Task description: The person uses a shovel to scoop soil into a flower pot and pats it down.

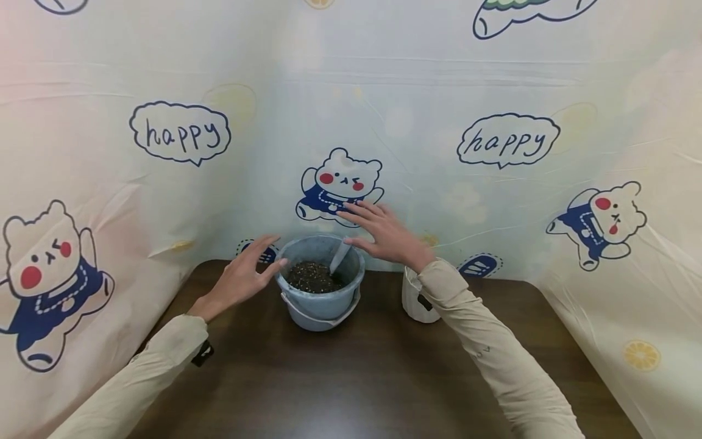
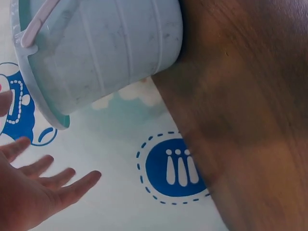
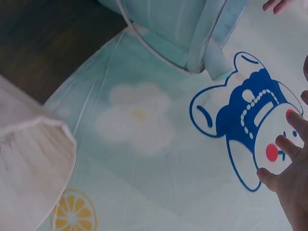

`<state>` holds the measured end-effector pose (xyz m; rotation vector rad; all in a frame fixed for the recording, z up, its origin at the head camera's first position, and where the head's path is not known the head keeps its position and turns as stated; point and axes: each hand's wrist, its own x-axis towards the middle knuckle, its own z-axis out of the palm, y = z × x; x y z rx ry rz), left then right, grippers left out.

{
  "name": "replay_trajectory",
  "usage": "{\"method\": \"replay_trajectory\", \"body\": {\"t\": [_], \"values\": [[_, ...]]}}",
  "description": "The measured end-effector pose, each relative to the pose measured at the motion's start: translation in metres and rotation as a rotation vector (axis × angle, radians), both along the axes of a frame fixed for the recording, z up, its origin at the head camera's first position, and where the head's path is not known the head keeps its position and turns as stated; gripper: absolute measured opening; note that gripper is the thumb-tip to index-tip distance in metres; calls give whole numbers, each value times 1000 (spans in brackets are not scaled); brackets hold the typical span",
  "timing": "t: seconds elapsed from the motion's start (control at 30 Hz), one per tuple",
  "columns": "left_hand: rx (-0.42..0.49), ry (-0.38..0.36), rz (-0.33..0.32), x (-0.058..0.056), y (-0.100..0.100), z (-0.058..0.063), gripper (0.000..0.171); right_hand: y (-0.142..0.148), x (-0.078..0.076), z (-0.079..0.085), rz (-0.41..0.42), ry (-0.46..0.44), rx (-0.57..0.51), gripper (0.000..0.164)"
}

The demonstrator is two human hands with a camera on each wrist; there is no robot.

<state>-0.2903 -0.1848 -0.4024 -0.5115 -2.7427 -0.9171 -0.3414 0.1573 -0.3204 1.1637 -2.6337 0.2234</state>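
Note:
A light blue plastic bucket with a pale carrying handle stands on the table, holding dark soil flecked with white bits. Leaning against the inside of its right rim is a pale blue-grey tool, whose lower end is hidden in the soil. My left hand is just left of the bucket, fingers spread, holding nothing. In the left wrist view its fingers lie apart from the bucket wall. My right hand hovers above the right rim, fingers extended, the thumb close to the tool's top end.
A white ribbed pot with a black patch stands right of the bucket, partly behind my right forearm. The brown table ends at a printed cloth backdrop, which closes in the back and both sides.

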Motion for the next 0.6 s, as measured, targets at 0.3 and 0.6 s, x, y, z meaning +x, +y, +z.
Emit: {"method": "replay_trajectory", "body": {"t": [0.3,0.6], "values": [[148,-174,62,1,-3,-9,83,-17,-3,-19,32,-20,82,57],[415,-313,34,5,21,-8,74,-29,-6,-43,48,-68,105,57]]}}
